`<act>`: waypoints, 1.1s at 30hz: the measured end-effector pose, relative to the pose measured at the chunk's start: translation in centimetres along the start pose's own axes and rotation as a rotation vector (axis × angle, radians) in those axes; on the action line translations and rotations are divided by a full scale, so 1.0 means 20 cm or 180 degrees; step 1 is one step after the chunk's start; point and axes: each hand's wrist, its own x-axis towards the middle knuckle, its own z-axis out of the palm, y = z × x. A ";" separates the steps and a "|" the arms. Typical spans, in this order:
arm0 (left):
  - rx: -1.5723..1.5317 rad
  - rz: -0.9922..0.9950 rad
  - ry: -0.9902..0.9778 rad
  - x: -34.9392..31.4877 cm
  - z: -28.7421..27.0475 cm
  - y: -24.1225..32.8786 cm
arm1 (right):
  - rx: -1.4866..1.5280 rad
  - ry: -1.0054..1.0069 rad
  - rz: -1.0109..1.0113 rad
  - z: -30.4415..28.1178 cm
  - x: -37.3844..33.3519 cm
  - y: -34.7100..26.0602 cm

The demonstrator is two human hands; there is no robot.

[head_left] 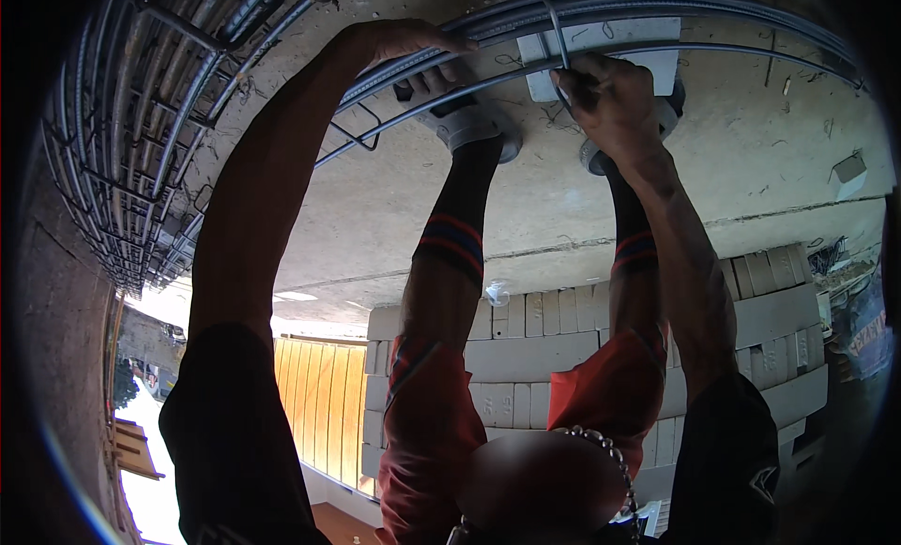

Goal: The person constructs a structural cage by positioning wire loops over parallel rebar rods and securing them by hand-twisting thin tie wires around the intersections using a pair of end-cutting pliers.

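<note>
A bundle of long steel reinforcing bars (507, 26) runs across the top of the head view, bending with the lens. My left hand (419, 46) is closed round these bars, its thumb side over them and fingertips showing below. A bent steel stirrup (557, 29) loops over the bundle. My right hand (615, 99) is closed at the lower part of that stirrup; a dark patch between its fingers is too unclear to name. One separate bar (713, 48) passes just above the right hand. Another bent stirrup (361, 137) hangs from the bars near my left forearm.
Beneath the bars a pale block (648, 38) lies near my feet. Stacked rebar cages (150, 123) stand at the left. Bits of wire litter the concrete floor (554, 193). Rows of grey blocks (526, 404) and an orange panel (319, 404) appear lower down.
</note>
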 end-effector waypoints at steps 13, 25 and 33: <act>0.2073 0.1735 0.3356 -0.23 0.51 -0.06 | 0.0264 -0.0313 0.0282 -0.06 0.05 0.00; 0.0415 0.0435 0.4468 0.14 0.88 0.16 | -0.1201 0.0255 -0.1055 -0.24 0.13 0.26; 0.0760 0.1001 0.4068 0.00 0.86 -0.04 | -0.2374 -0.0479 -0.1010 -0.23 0.18 0.28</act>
